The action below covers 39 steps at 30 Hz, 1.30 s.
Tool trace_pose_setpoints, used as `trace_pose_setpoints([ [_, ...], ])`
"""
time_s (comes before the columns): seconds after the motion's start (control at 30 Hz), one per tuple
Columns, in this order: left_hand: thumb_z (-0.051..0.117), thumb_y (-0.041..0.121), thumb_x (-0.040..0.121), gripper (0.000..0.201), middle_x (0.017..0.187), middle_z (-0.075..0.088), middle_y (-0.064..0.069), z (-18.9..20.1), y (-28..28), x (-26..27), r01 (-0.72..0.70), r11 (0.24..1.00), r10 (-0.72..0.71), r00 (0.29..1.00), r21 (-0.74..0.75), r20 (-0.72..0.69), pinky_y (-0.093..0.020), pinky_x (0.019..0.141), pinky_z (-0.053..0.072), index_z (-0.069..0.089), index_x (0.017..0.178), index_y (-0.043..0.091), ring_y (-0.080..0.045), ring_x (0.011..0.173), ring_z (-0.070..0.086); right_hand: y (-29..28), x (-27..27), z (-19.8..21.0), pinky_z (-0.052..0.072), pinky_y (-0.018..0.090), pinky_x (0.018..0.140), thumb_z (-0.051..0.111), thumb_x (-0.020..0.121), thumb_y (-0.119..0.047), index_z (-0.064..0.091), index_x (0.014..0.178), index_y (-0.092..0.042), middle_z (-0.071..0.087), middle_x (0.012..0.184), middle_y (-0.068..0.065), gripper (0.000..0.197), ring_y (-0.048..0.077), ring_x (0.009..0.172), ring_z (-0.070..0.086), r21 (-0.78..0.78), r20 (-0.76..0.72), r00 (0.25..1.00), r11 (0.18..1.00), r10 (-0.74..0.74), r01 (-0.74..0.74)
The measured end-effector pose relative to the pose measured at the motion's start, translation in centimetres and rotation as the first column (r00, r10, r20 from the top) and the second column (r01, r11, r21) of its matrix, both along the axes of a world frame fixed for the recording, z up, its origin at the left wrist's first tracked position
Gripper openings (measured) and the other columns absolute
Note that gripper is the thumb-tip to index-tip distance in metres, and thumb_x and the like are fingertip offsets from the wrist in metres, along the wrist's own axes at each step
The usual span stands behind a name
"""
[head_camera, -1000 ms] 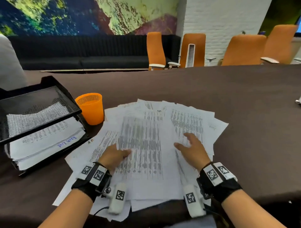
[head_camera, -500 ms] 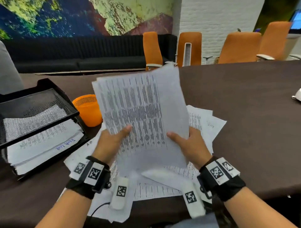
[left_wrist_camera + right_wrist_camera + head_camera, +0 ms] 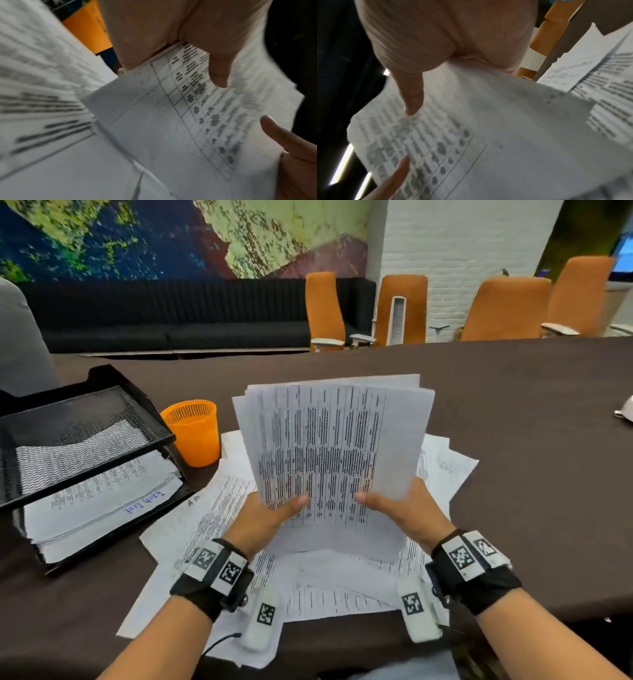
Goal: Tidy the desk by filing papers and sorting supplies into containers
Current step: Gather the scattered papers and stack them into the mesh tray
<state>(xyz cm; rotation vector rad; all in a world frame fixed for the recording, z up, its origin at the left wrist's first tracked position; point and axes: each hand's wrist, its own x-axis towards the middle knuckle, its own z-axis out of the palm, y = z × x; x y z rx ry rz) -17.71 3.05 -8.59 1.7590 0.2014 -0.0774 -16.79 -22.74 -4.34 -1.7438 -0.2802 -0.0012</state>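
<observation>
Behind the held stack of papers (image 3: 337, 460), both hands' fingers are hidden

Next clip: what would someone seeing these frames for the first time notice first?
A sheaf of white printed table sheets, held upright at centre by the left hand and right hand, each in a thumb-front grip. More loose white pages lie spread beneath on the dark brown table. Left stand an orange plastic mesh cup and a black mesh paper tray.

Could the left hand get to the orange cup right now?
Probably not yet: the left hand grips the sheaf of papers together with the right hand. The orange cup stands unobstructed beside the tray.
</observation>
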Motion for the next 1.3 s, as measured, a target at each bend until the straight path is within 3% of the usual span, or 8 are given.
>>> trace_pose_setpoints([
  [0.23, 0.06, 0.039, 0.091, 0.02, 0.101, 0.076, 0.009, 5.9, -3.4, -2.0, 0.03, 0.993, -0.01, 0.985, -0.114, 0.172, -0.032, 0.082, 0.056, 0.064, 0.108, 0.03, -0.011, 0.096, 0.072, 2.6, -0.8, 0.7, 0.057, 0.021, 0.063, 0.078, 0.08, -0.031, 0.067, 0.089, -0.021, 0.072, 0.087, 0.004, 0.017, 0.013, 0.078, 0.07, 0.096, 0.103, 0.982, 0.984, -0.158, 0.148],
  [0.43, 0.045, 0.027, 0.103, 0.022, 0.102, 0.068, -0.003, 5.9, 2.4, -0.4, -0.343, 0.939, 0.337, 0.935, 0.04, 0.108, -0.034, 0.077, 0.047, 0.064, 0.11, 0.02, -0.022, 0.092, 0.063, 4.2, -1.6, 0.6, 0.058, 0.036, 0.075, 0.053, 0.088, -0.059, 0.067, 0.107, -0.012, 0.075, 0.099, 0.007, 0.052, 0.02, 0.09, 0.071, 0.291, -0.281, 0.958, 0.945, -0.063, 0.147],
  [0.63, 0.029, 0.01, 0.105, 0.041, 0.14, 0.051, -0.023, 2.0, 8.5, 0.1, -0.374, 0.844, 0.456, 0.878, 0.385, -0.146, -0.037, 0.104, 0.04, 0.04, 0.144, 0.003, -0.035, 0.128, 0.05, 9.4, -2.3, -1.4, 0.055, 0.042, 0.083, 0.064, 0.091, -0.039, 0.056, 0.116, -0.021, 0.052, 0.122, 0.009, 0.031, 0.03, 0.104, 0.061, 0.173, -0.679, 0.727, 0.985, 0.104, 0.02],
  [0.77, 0.025, 0.01, 0.106, 0.043, 0.149, 0.042, -0.021, 1.1, 8.0, -0.7, -0.297, 0.861, 0.391, 0.905, 0.413, -0.166, -0.032, 0.107, 0.034, 0.038, 0.147, 0.009, -0.034, 0.135, 0.044, 13.1, -2.1, -3.0, 0.055, 0.029, 0.055, 0.063, 0.087, -0.016, 0.059, 0.115, -0.004, 0.069, 0.096, 0.014, 0.031, 0.026, 0.066, 0.066, 0.181, -0.672, 0.735, 0.983, 0.094, 0.039],
  [0.83, 0.033, 0.013, 0.106, 0.038, 0.142, 0.049, -0.022, 1.4, 7.5, -0.7, -0.254, 0.898, 0.348, 0.91, 0.358, -0.225, -0.03, 0.1, 0.042, 0.049, 0.137, -0.003, -0.037, 0.125, 0.051, 14.1, -1.7, -3.2, 0.049, 0.021, 0.045, 0.058, 0.088, -0.005, 0.063, 0.089, 0.003, 0.069, 0.074, 0.013, 0.009, 0.019, 0.051, 0.061, 0.121, -0.644, 0.763, 0.992, 0.053, 0.034],
  [0.9, 0.042, 0.014, 0.104, 0.032, 0.131, 0.056, -0.017, 1.4, 7.6, -0.6, -0.276, 0.902, 0.355, 0.912, 0.332, -0.204, -0.023, 0.081, 0.05, 0.055, 0.123, -0.008, -0.036, 0.11, 0.058, 14.4, -0.7, -3.6, 0.049, 0.021, 0.051, 0.062, 0.084, -0.003, 0.062, 0.077, 0.009, 0.07, 0.077, 0.02, 0.014, 0.019, 0.056, 0.061, 0.051, -0.598, 0.802, 0.997, -0.012, 0.054],
  [1.03, 0.056, 0.023, 0.098, 0.037, 0.116, 0.065, -0.02, 1.7, 8.4, 0.1, -0.314, 0.908, 0.374, 0.905, 0.277, -0.202, -0.036, 0.087, 0.046, 0.06, 0.123, -0.004, -0.035, 0.108, 0.06, 12.8, 2.1, -4.0, 0.058, 0.047, 0.071, 0.057, 0.081, -0.008, 0.06, 0.076, 0.01, 0.069, 0.087, 0.027, 0.018, 0.03, 0.078, 0.065, -0.043, -0.492, 0.865, 0.995, -0.097, 0.087],
  [1.3, 0.061, 0.018, 0.096, 0.027, 0.116, 0.067, 0.0, 2.3, 6.5, 0.3, -0.19, 0.968, 0.21, 0.971, 0.166, -0.115, -0.029, 0.087, 0.042, 0.065, 0.121, 0.011, -0.016, 0.098, 0.061, 8.3, 2.5, -1.5, 0.052, 0.027, 0.052, 0.045, 0.099, 0.001, 0.07, 0.106, -0.006, 0.072, 0.077, 0.008, 0.027, 0.017, 0.053, 0.063, 0.203, -0.5, 0.866, 0.975, 0.024, 0.09],
])
